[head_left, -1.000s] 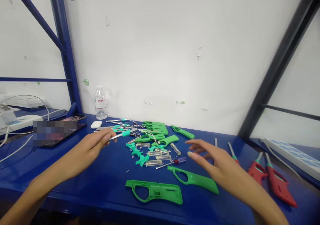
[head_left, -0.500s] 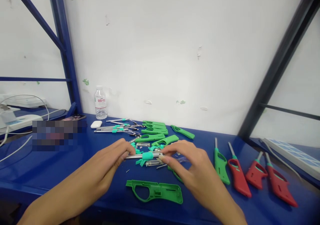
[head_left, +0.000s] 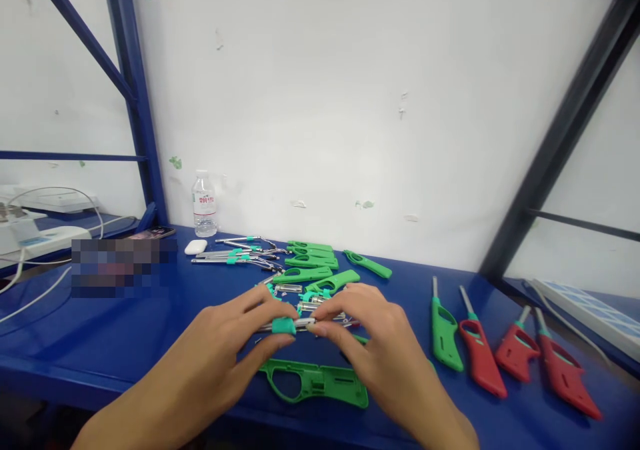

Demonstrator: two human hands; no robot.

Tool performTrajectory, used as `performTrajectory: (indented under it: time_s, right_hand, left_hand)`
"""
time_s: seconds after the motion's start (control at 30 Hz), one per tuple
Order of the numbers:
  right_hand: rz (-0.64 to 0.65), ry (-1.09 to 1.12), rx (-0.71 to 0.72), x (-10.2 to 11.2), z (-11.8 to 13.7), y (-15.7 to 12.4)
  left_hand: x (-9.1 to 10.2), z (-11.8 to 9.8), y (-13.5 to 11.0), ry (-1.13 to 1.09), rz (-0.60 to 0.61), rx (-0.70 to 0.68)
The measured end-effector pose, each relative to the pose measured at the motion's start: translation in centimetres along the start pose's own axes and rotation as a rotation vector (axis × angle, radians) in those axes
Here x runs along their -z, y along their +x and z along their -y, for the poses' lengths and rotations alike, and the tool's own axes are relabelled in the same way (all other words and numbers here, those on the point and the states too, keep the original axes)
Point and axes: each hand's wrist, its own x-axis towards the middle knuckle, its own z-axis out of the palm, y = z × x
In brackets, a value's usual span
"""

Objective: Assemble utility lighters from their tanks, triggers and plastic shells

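My left hand [head_left: 233, 337] is closed on a lighter nozzle tube, gripping it by its teal collar [head_left: 283, 325]. At the tube's right end, my right hand [head_left: 373, 330] pinches a small pale fitting [head_left: 304, 323] between thumb and fingers; the fingertips partly hide it. Below both hands lies an open green lighter half-shell [head_left: 340, 383], its inner side up. Just behind the hands are small teal parts and clear fuel tanks [head_left: 289, 289], partly covered by my fingers.
Several green shells [head_left: 313, 261] and metal tubes with wires [head_left: 235, 257] lie at the back. A water bottle [head_left: 204, 203] and white case [head_left: 195, 247] stand near the wall. One green lighter [head_left: 445, 333] and red lighters [head_left: 483, 357] lie right. A phone [head_left: 155, 233] is left.
My left hand has moved right along the tube onto the teal collar. The tube has come slightly lower and closer, and my right hand still pinches its end.
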Motion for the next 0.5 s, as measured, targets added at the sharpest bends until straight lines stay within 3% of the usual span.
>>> performTrajectory:
  time_s: [0.27,0.5]
  right_hand:
    - [-0.030,-0.065,0.065,-0.15,-0.09,-0.03]
    - [-0.008,-0.088,0.067,-0.06,-0.09,-0.12]
  left_hand:
    - [0.95,-0.74,0.14,-0.169,0.086,-0.005]
    - [0.62,-0.71,0.18,-0.129,-0.031,-0.046]
